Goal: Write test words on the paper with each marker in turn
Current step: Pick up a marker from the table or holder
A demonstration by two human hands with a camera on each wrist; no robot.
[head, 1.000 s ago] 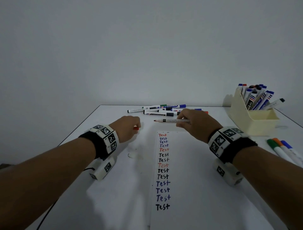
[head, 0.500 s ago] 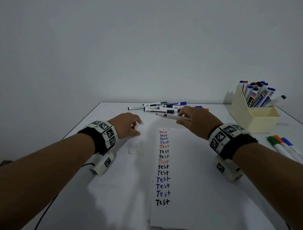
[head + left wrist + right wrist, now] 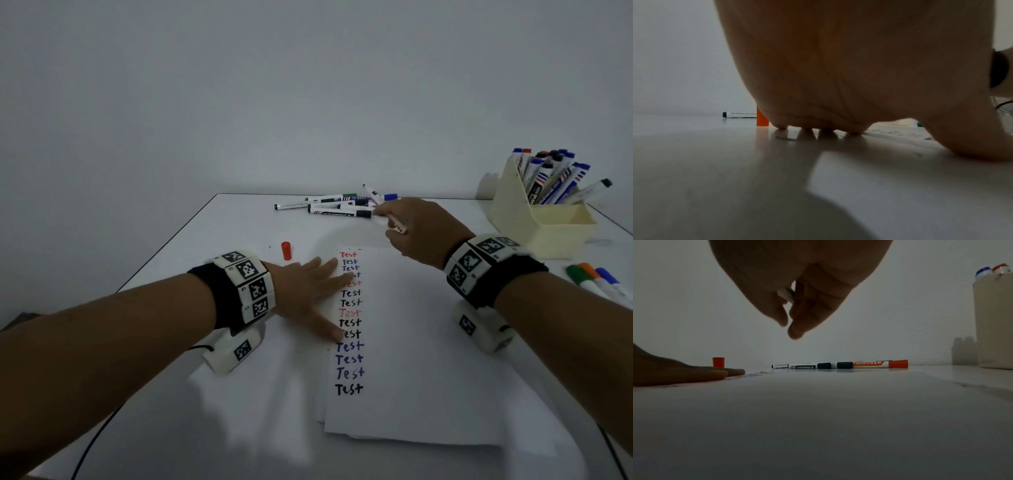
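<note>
The white paper [image 3: 428, 342] lies in the middle of the table with a column of "Test" words in red, blue and black. My left hand [image 3: 308, 287] lies flat on its left edge, fingers straight and spread over some of the words; the left wrist view shows the fingertips [image 3: 807, 129] pressing down. A small red cap [image 3: 286, 250] [image 3: 762, 119] [image 3: 718, 362] stands upright just beyond that hand. My right hand [image 3: 394, 226] [image 3: 787, 326] hovers past the paper's top edge, fingers curled round an uncapped marker [image 3: 380, 205] [image 3: 786, 295] whose tip points up and away.
Loose markers [image 3: 335, 205] [image 3: 838, 365] lie in a pile at the table's far edge. A cream holder [image 3: 541, 222] [image 3: 995, 321] full of markers stands at the back right. Green, orange and blue markers [image 3: 592, 277] lie at the right edge.
My left hand has let go of the red cap, which now stands on the table, and has moved flat onto the paper. My right hand has swung the marker's tip up and away.
</note>
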